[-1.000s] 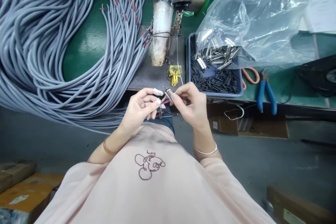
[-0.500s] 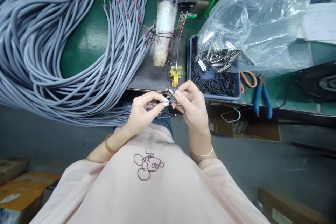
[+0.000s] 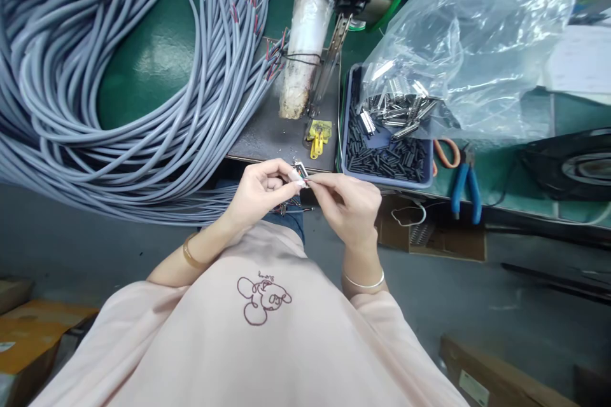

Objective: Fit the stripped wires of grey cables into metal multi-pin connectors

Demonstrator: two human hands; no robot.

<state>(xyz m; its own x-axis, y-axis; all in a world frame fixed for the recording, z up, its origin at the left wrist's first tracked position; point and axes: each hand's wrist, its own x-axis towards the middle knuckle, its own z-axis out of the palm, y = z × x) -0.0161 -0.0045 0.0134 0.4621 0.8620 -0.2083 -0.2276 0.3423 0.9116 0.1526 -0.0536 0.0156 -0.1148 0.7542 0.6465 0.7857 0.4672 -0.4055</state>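
At the bench's front edge, a small multi-pin connector [image 3: 300, 169] with coloured wires sits at the fingertips of my left hand [image 3: 260, 196]. That hand is closed in a pinch, thumb against forefinger, at the connector's wired side. My right hand [image 3: 351, 206] is also pinched, its fingertips meeting the left ones just right of the connector. What lies between the right fingertips is too small to make out. More wired cable ends [image 3: 286, 207] hang just below my hands. A yellow clip-like holder [image 3: 317, 140] stands on the dark board [image 3: 262, 133] beyond the connector.
Bundled grey cables [image 3: 143, 133] with stripped ends cover the left. A white, dirty tube [image 3: 305, 44] and a metal tool [image 3: 334, 51] come down over the board. At right are a blue bin [image 3: 386, 180] of connectors and black sleeves, a plastic bag [image 3: 477, 44] and pliers [image 3: 466, 187].
My right fingers have let go of the connector's upper side and moved lower, into a pinch beside it. The connector has shifted slightly left, close against my left fingertips. The view has shifted a little.
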